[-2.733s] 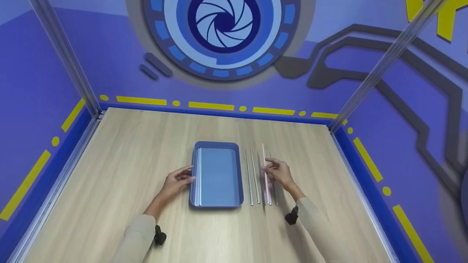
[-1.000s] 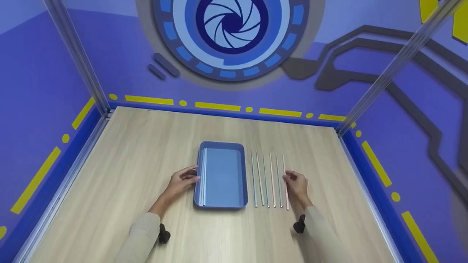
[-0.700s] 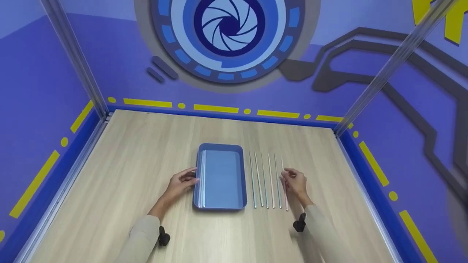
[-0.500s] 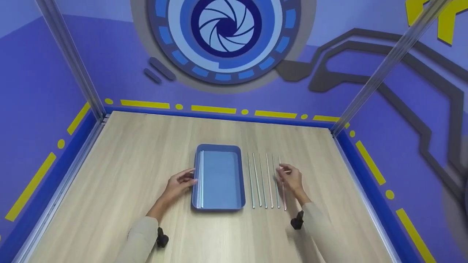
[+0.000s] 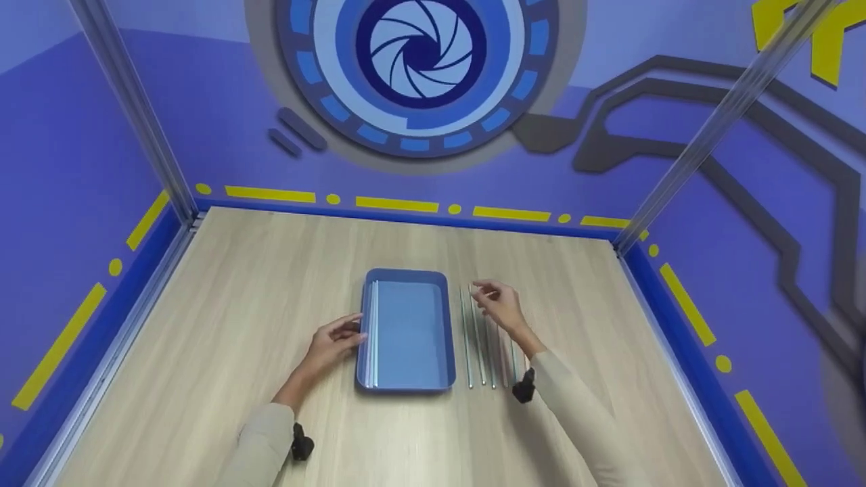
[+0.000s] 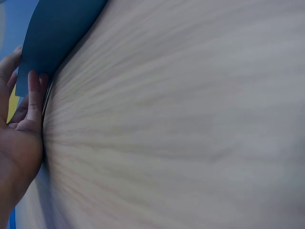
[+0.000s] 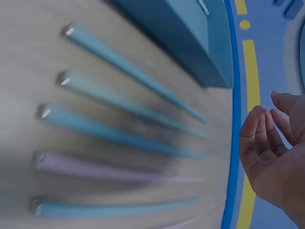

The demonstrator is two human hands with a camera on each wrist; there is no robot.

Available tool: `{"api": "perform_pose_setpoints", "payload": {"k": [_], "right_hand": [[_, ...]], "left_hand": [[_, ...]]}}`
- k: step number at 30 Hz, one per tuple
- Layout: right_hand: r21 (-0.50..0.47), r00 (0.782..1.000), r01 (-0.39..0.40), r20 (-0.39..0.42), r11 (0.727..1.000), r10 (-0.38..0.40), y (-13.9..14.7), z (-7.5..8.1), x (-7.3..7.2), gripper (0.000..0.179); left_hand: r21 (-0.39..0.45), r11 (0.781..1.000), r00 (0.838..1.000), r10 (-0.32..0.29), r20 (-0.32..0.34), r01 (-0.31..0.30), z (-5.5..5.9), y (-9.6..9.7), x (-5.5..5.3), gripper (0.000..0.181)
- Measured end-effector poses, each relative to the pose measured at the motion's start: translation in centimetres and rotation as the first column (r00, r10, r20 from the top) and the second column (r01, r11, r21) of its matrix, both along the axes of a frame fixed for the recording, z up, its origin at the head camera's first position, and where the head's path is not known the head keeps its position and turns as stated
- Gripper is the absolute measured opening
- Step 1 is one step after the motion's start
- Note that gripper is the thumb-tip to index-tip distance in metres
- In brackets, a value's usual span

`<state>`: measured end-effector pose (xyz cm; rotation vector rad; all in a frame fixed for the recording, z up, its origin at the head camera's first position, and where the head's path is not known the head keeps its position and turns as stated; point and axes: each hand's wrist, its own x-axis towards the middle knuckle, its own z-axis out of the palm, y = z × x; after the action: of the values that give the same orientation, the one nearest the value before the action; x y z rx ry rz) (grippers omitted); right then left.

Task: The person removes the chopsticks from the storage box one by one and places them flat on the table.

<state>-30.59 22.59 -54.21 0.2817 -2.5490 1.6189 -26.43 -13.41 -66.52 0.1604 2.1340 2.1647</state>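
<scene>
A blue rectangular tray (image 5: 409, 335) lies on the table, with a few pale chopsticks (image 5: 375, 338) along its inner left side. My left hand (image 5: 328, 346) holds the tray's left wall, thumb at the rim and fingers against the outside. Right of the tray is a row of several tapered chopsticks (image 5: 467, 352) in blue, green and pink. Their silver ends point toward me, as the right wrist view shows on a pink chopstick (image 7: 95, 167). Above the row's far part hovers my right hand (image 5: 504, 310), fingers loosely bent around nothing. It and the forearm hide parts of the right-hand chopsticks.
The wooden table (image 5: 270, 270) is bounded by a blue back wall (image 5: 210, 122) and side walls. Metal posts (image 5: 731, 115) rise at the rear corners. A small black device (image 5: 302, 443) sits on each wrist.
My right hand set a pink chopstick down at the row's right end, let go, and moved left and away from me over the row. My left hand stayed at the tray.
</scene>
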Motion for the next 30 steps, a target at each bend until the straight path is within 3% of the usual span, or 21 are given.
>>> {"api": "perform_pose_setpoints", "payload": {"k": [3,6,10,12,14,17,19,21,25,30], "right_hand": [[-0.015,1.000,-0.022,0.006,1.000,0.022,-1.7,-0.2,-0.7,0.023],[-0.025,0.998,-0.055,0.020,0.998,0.055,-3.4,-1.6,-1.7,0.025],[-0.019,0.979,-0.190,0.070,0.982,0.191,-6.2,-3.6,-2.8,0.029],[-0.014,0.951,-0.280,0.136,0.960,0.279,-7.6,-4.1,-2.9,0.030],[-0.002,0.909,-0.357,0.231,0.934,0.347,-8.8,-4.5,-2.8,0.031],[0.030,0.844,-0.432,0.365,0.901,0.393,-10.6,-5.3,-2.3,0.033],[0.030,0.819,-0.442,0.421,0.897,0.389,-11.6,-6.0,-2.0,0.035],[0.021,0.819,-0.419,0.440,0.908,0.368,-12.3,-6.8,-1.8,0.035],[0.003,0.845,-0.351,0.432,0.937,0.315,-13.2,-7.8,-1.9,0.034],[0.028,0.873,-0.329,0.390,0.944,0.293,-14.2,-8.1,-2.1,0.034]], "left_hand": [[0.022,1.000,1.000,-0.017,0.016,0.016,0.0,0.4,-0.2,0.053],[0.019,0.999,0.999,-0.030,0.024,0.030,0.0,0.5,-0.3,0.054],[0.022,1.000,0.999,-0.004,0.048,0.003,0.2,0.2,0.0,0.054],[0.036,0.999,0.998,0.006,0.063,-0.008,0.3,0.1,0.2,0.055],[0.048,0.999,0.998,0.001,0.071,-0.004,0.4,0.1,0.2,0.055],[0.045,0.999,0.998,-0.019,0.062,0.016,0.4,0.1,0.2,0.055],[0.039,0.999,0.998,-0.020,0.058,0.018,0.2,0.1,0.3,0.054],[0.031,0.999,0.998,-0.019,0.058,0.018,0.1,0.1,0.3,0.054],[0.030,0.999,0.997,-0.020,0.072,0.018,0.0,0.1,0.2,0.054],[0.039,0.999,0.998,-0.007,0.064,0.004,0.0,-0.1,0.0,0.055]]}}
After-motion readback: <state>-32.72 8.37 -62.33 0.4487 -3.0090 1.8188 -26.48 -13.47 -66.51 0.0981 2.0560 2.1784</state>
